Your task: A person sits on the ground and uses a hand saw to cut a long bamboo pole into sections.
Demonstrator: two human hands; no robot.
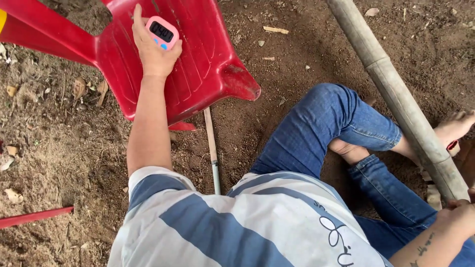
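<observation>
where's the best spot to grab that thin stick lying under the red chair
Probably the bare middle of the thin stick, pinched across its narrow width from above. It lies flat on the dirt; its far end tucks under the red chair and its near end hides behind the striped shirt, so only that stretch is open.

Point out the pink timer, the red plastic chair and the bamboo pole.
pink timer [161, 32]: head view, on its dark screen.
red plastic chair [208, 59]: head view, on the ribbed seat.
bamboo pole [401, 106]: head view, mid-shaft.
</observation>
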